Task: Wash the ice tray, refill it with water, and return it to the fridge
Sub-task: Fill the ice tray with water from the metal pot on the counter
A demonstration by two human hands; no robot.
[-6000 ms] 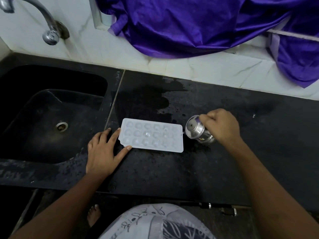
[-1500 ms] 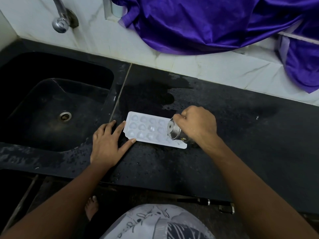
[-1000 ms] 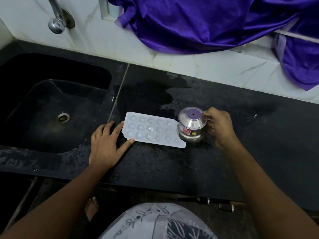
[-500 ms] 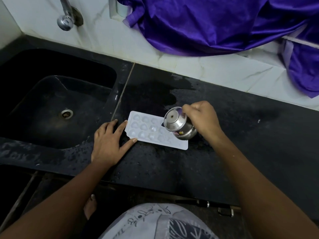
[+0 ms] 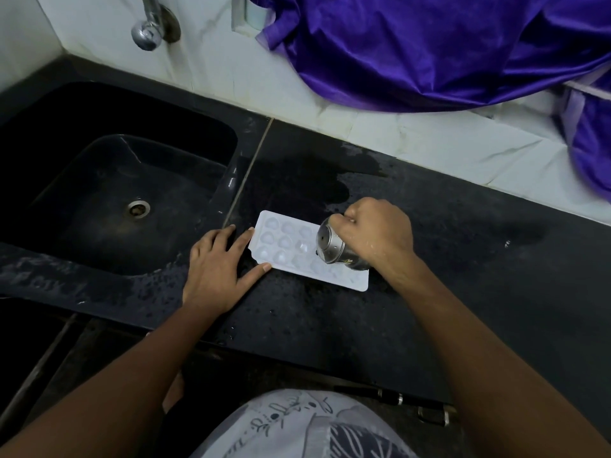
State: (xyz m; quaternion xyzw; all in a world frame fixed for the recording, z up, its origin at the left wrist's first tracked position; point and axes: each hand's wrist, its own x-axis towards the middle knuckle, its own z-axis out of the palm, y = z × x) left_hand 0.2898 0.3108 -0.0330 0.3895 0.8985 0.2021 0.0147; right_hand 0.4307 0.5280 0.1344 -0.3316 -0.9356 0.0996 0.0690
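1. Ice tray (image 5: 287, 249): it lies flat on the black table (image 5: 463, 276), just right of the sink (image 5: 115, 193), and you are in the refilling step.
2. Your right hand (image 5: 373, 236) is closed around a small steel pot (image 5: 334, 249), tipped on its side with the mouth facing left over the right half of the tray.
3. Your left hand (image 5: 215, 262) lies spread flat on the table, holding nothing; forefinger and thumb touch the tray's left edge to steady it.
4. What has changed: a second ago the pot stood upright just beside the tray's right end. Half a second ago it was leaning over, and now it is tipped further and lower above the cells. The left hand has not shifted. I judge that you have gone back to pouring after a short pause, so some cells likely still need water.
5. I cannot tell how full each cell is; the water is clear and the pot hides the right part of the tray.
6. Counted: one tray, with three rows of cells showing, the full number hidden; one pot; two hands.
7. Further out: one sink with one drain (image 5: 139, 207), one tap (image 5: 148, 28) on the wall above it, and one purple cloth (image 5: 429, 51) hanging over the ledge behind.
8. The table around the tray is wet, so it may slide when you lift it.
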